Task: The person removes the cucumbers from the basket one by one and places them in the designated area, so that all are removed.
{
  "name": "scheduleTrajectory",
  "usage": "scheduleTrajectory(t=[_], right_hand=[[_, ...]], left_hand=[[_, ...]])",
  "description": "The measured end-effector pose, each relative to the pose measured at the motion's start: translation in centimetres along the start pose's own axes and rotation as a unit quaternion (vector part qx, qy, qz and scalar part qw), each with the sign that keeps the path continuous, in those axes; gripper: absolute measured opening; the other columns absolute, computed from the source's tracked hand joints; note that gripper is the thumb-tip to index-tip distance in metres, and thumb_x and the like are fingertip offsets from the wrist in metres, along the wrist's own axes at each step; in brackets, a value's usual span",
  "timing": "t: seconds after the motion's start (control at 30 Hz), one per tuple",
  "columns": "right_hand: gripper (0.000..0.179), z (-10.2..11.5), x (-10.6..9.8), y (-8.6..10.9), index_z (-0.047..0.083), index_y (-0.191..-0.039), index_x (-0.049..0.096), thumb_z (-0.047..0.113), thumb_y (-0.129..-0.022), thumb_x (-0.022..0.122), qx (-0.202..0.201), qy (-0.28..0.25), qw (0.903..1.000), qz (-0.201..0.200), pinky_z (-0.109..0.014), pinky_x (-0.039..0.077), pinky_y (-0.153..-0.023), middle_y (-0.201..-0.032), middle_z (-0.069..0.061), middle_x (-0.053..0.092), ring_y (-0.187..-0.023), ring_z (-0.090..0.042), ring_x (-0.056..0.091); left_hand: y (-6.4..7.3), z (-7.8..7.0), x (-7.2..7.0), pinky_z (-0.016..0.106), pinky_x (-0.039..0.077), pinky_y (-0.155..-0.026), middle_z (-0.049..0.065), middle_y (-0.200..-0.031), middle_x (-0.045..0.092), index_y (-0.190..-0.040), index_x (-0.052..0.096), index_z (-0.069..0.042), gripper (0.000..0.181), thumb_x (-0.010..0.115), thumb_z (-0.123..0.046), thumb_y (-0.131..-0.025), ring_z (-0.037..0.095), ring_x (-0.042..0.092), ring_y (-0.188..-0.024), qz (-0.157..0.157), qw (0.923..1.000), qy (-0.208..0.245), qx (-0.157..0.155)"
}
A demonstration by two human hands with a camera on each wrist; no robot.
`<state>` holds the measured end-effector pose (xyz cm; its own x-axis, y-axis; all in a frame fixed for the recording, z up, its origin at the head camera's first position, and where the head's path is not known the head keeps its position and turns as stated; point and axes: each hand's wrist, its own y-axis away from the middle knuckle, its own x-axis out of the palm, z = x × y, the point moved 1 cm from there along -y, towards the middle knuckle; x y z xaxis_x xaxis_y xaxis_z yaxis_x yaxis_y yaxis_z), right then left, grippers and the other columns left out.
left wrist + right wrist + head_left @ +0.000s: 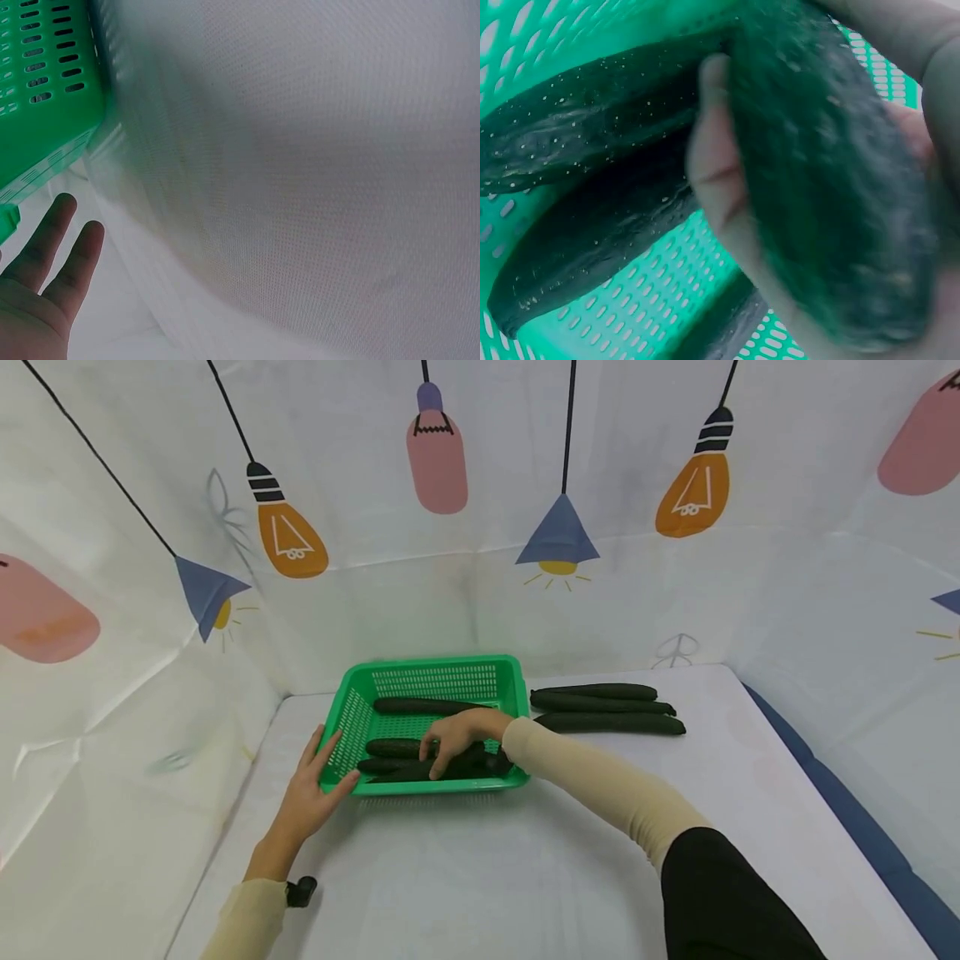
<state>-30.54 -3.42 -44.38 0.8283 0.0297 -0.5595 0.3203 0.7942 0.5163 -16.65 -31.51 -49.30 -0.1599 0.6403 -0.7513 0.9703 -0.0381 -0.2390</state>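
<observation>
A green plastic basket [435,663] with slotted walls stands on the white-covered table. My left hand [309,802] is at the basket's left front corner, its fingers straight and spread along the rim. In the left wrist view, two extended fingers [76,262] show beside the basket wall [60,120]. My right hand [463,731] reaches into the basket and grips a dark green cucumber [825,172], blurred in the right wrist view. Beside it lie two more cucumbers, an upper one [592,112] and a lower one [592,240]. One cucumber [420,706] lies along the basket's back.
Right of the basket, three cucumbers [607,722] lie side by side on the table [480,877]. A white curtain [480,593] printed with lamps hangs behind and at both sides. Dark blue material [847,810] runs beyond the table's right edge.
</observation>
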Motion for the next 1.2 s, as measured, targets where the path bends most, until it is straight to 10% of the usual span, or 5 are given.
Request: scheduleTrajectory(t=[1.2], right_hand=[[0.043, 0.6, -3.7, 7.6, 0.019, -0.135, 0.068, 0.029, -0.094, 0.076, -0.089, 0.024, 0.9842, -0.151, -0.036, 0.050, -0.104, -0.136, 0.002, 0.064, -0.124, -0.015, 0.057]], left_hand=[[0.1, -0.4, -0.1, 0.080, 0.029, -0.107, 0.010, -0.174, 0.010, -0.162, 0.035, -0.014, 0.078, 0.071, -0.037, -0.096, 0.052, 0.021, -0.153, 0.005, 0.9999, 0.004, -0.012]])
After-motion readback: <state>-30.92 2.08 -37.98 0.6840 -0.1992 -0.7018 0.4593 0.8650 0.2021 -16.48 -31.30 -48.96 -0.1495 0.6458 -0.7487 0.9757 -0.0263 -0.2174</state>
